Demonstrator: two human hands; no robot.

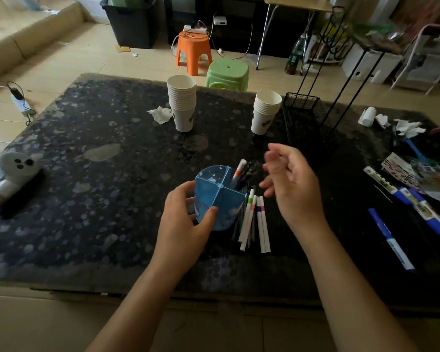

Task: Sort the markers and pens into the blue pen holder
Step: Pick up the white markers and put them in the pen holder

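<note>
The blue pen holder (215,199) stands near the table's front middle, divided into compartments. My left hand (186,222) grips its near left wall. An orange-banded white marker (239,171) and some dark pens stand in its right compartment. Several white markers (254,222) with coloured bands lie flat just right of the holder. My right hand (292,181) hovers above and right of the holder, fingers loosely curled and apart, blurred, holding nothing. A blue marker (389,237) lies farther right.
Two stacks of paper cups (182,102) (264,111) stand at the back. A black wire basket (302,118) sits right of them. Crumpled tissues (160,114), blue packaged items (422,212) and clutter fill the right edge. A white device (13,174) lies far left.
</note>
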